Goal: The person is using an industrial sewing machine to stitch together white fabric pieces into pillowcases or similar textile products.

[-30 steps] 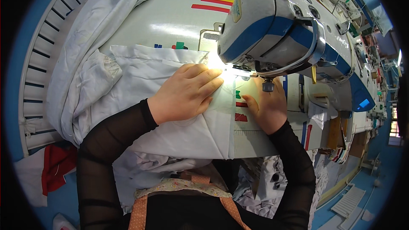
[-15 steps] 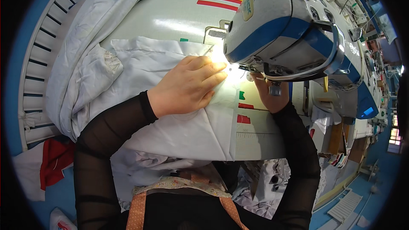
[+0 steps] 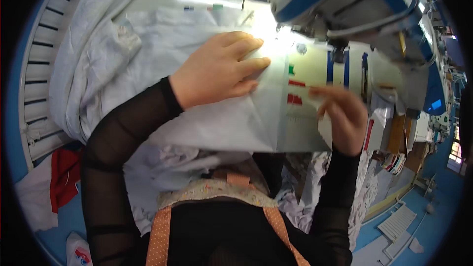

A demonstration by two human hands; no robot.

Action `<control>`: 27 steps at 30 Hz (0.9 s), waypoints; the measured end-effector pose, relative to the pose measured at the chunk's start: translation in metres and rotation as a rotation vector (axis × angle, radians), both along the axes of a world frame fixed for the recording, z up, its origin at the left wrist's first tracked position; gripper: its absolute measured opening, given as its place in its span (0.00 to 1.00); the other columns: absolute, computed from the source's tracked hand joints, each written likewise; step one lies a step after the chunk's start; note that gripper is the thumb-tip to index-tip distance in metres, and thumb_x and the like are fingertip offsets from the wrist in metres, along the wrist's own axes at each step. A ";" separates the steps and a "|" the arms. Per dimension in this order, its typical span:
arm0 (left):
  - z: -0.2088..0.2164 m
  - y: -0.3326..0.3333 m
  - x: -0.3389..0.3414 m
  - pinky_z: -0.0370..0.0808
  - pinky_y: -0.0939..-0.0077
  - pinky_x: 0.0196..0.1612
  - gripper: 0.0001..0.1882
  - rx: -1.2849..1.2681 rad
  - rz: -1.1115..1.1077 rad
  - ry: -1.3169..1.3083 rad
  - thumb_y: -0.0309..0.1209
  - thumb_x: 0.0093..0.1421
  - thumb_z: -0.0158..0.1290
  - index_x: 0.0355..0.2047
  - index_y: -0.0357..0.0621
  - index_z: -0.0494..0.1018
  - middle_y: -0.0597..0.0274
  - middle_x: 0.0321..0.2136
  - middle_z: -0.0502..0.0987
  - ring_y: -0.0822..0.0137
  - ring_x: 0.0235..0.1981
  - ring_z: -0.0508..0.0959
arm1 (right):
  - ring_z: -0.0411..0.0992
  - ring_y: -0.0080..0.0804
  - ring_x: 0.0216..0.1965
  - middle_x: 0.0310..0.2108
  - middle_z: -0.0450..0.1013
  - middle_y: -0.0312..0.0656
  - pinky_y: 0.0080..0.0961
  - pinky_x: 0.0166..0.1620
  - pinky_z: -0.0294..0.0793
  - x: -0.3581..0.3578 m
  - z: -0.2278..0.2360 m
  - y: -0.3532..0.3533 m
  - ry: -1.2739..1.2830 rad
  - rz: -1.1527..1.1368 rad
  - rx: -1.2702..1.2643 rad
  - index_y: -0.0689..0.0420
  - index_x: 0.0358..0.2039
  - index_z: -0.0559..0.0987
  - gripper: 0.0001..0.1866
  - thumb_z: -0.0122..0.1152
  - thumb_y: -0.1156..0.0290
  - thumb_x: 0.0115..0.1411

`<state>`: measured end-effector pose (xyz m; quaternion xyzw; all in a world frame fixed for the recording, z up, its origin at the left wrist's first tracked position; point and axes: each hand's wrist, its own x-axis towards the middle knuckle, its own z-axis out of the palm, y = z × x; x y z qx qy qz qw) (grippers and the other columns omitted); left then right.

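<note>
Though under left hand [image 3: 219, 69], white cloth [image 3: 217, 128] near red tape [image 3: 294, 99], sewing machine [image 3: 325, 0].

My right hand [image 3: 345, 120] is out from under the sewing machine head [image 3: 340, 7]: pulled back near and right, motion-blurred, fingers loosely bent by the red tape marks [image 3: 294, 99]. Blue tape strips [image 3: 330, 67] it partly hid now show. Left hand [image 3: 214, 71]: fingers spread wider. View's shifted; machine sits farther off.
</note>
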<state>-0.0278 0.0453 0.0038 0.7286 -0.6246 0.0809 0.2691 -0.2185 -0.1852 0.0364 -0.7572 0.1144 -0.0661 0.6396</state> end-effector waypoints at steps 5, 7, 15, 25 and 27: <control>0.020 0.112 -0.045 0.63 0.57 0.60 0.29 0.144 0.222 0.069 0.36 0.46 0.63 0.50 0.45 0.72 0.53 0.55 0.70 0.50 0.56 0.68 | 0.75 0.28 0.39 0.45 0.76 0.44 0.24 0.41 0.75 -0.101 -0.049 0.055 0.170 0.455 0.200 0.64 0.44 0.77 0.18 0.66 0.73 0.53; 0.015 0.149 -0.053 0.64 0.58 0.60 0.28 0.174 0.371 0.115 0.35 0.47 0.62 0.51 0.44 0.72 0.53 0.54 0.71 0.50 0.56 0.69 | 0.68 0.34 0.54 0.54 0.70 0.45 0.29 0.53 0.70 -0.108 -0.082 0.080 0.544 0.059 0.129 0.65 0.54 0.70 0.30 0.69 0.72 0.51; 0.000 0.190 -0.080 0.65 0.64 0.57 0.24 -0.038 0.512 0.249 0.28 0.51 0.57 0.50 0.39 0.72 0.53 0.54 0.72 0.53 0.56 0.70 | 0.77 0.29 0.33 0.30 0.78 0.43 0.26 0.39 0.75 -0.082 -0.103 0.138 0.217 0.138 0.296 0.66 0.35 0.78 0.09 0.63 0.74 0.55; 0.008 0.182 -0.215 0.72 0.64 0.44 0.17 -0.211 0.188 0.316 0.20 0.46 0.59 0.39 0.38 0.75 0.54 0.38 0.77 0.53 0.39 0.76 | 0.77 0.32 0.37 0.40 0.76 0.45 0.28 0.40 0.80 -0.184 -0.068 0.193 0.329 0.107 0.679 0.65 0.49 0.72 0.16 0.59 0.75 0.61; 0.003 0.175 -0.232 0.72 0.65 0.41 0.17 -0.220 0.104 0.403 0.20 0.46 0.60 0.39 0.38 0.75 0.54 0.36 0.77 0.55 0.37 0.76 | 0.76 0.35 0.43 0.47 0.73 0.49 0.31 0.45 0.80 -0.198 -0.070 0.198 0.264 -0.011 0.719 0.64 0.58 0.64 0.24 0.54 0.78 0.62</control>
